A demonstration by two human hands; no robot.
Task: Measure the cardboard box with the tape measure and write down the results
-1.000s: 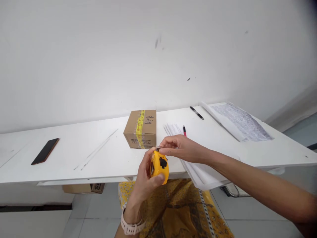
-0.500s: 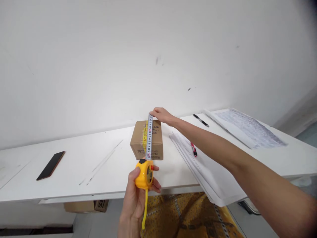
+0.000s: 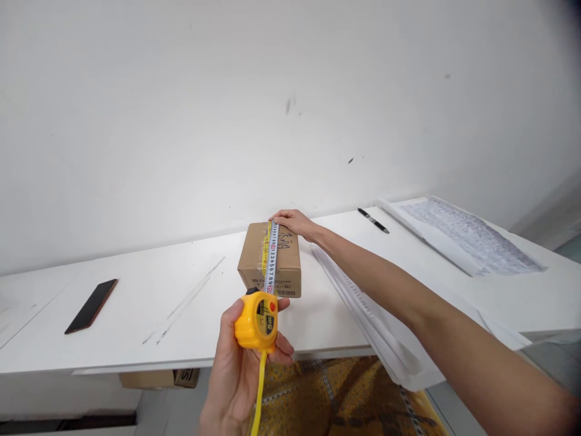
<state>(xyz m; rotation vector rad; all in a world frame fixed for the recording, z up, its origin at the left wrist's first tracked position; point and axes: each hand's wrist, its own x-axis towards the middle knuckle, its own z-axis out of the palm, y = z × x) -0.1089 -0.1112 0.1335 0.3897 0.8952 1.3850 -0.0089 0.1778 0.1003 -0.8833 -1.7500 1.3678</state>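
Note:
A small brown cardboard box (image 3: pixel 249 253) with yellow printed tape and handwriting on top sits near the wall. In front of it, my left hand (image 3: pixel 242 363) is closed around the case of a yellow tape measure (image 3: pixel 255 321). Its extended blade (image 3: pixel 272 257) runs over the box top, from the case to the far edge. There my right hand (image 3: pixel 293 221) pinches the blade's end at the box's back edge. A yellow strap (image 3: pixel 259 393) hangs down from the case.
The box stands on a white shelf (image 3: pixel 181 315) against a white wall. A dark phone (image 3: pixel 91 306) lies on the left. To the right are stacked papers (image 3: pixel 349 303), a black pen (image 3: pixel 373 221) and a printed sheet (image 3: pixel 467 233). Another cardboard box (image 3: pixel 147 379) is below.
My right hand has come down onto the box's far edge with the blade's end, so the blade lies lower over the top. My left hand and the case have shifted slightly left and nearer.

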